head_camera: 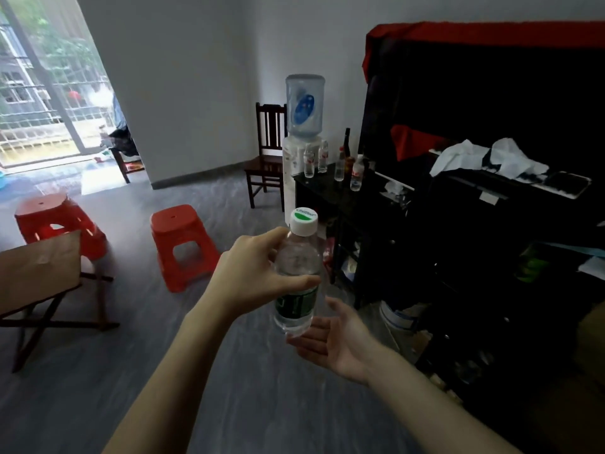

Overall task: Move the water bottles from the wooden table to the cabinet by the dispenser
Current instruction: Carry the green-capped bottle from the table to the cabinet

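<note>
A clear water bottle with a white cap and green label is held upright in mid-air, gripped around its upper body by my left hand. My right hand is open, palm up, just under and beside the bottle's base; whether it touches is unclear. Ahead stands the black cabinet next to the white water dispenser with its blue jug. Several small water bottles and a dark glass bottle stand on the cabinet top. The wooden table shows at the left edge.
Two red plastic stools stand on the grey floor between the table and the cabinet. A dark wooden chair sits left of the dispenser. Dark shelving with cloth and clutter fills the right side. A glass door is at far left.
</note>
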`<state>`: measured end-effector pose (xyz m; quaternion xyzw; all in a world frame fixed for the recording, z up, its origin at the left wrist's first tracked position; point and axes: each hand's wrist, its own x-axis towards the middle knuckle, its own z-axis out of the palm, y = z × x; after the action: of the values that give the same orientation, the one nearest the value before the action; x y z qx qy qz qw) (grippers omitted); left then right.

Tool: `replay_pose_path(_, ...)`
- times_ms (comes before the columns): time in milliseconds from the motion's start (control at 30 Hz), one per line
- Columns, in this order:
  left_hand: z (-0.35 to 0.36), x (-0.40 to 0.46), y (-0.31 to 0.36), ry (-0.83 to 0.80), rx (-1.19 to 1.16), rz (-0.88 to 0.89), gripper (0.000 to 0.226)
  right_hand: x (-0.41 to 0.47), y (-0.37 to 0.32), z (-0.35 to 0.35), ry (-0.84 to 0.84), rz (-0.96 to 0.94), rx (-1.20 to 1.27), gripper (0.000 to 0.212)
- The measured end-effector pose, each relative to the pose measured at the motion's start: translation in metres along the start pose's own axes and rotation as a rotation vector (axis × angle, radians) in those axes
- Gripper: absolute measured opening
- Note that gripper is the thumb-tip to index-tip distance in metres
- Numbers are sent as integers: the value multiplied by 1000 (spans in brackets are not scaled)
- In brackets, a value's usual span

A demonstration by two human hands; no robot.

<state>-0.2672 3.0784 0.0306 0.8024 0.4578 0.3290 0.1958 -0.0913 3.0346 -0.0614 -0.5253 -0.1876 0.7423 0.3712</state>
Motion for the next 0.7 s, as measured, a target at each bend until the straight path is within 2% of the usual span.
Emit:
replay_pose_path(300,17,142,-73,-9,-20,11,58,119,-106,1,39,-6,14,69)
replay_pose_path(467,31,229,-111,-30,29,4,58,192,-176,-13,9,0,-6,72)
replay_pose_path(700,47,364,-151,21,37,-17,63,297,-295,-36,-52,-18,0,71)
